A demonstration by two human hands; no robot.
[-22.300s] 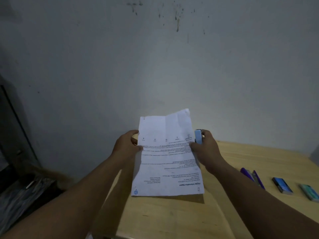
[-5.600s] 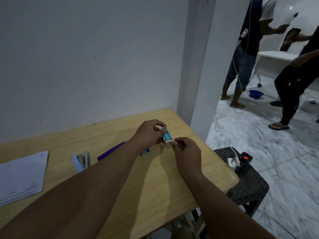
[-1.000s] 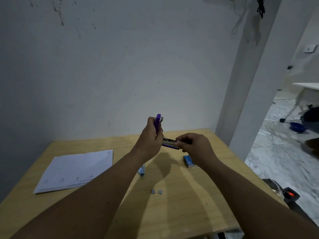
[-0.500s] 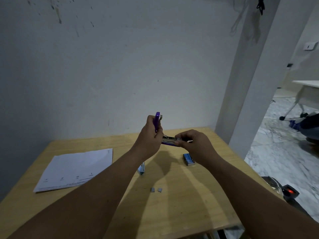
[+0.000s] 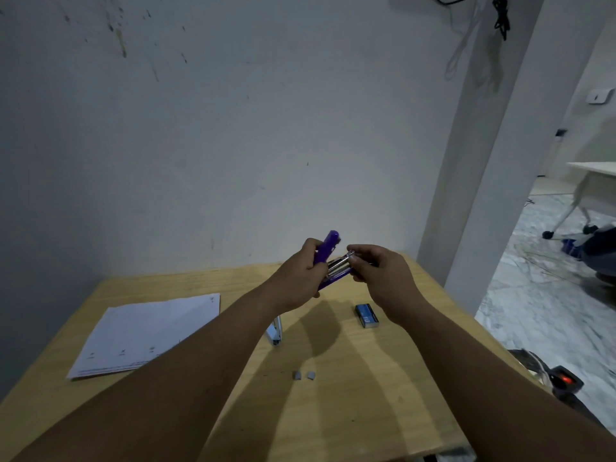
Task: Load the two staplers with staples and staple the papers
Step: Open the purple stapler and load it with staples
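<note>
Both bare forearms reach forward from the bottom corners and converge above the far half of the desk (image 5: 383, 411), held up in the air and not resting on it. The left hand (image 5: 296, 278) has its fingers curled round the purple stapler (image 5: 325, 253), the thumb side turned toward the other hand, the wrist bent slightly upward. The right hand (image 5: 383, 273) faces it, back of the hand up, its fingers (image 5: 358, 258) curled and pinching at the stapler's metal front end. The two hands sit just beside each other, knuckles nearly touching.
</note>
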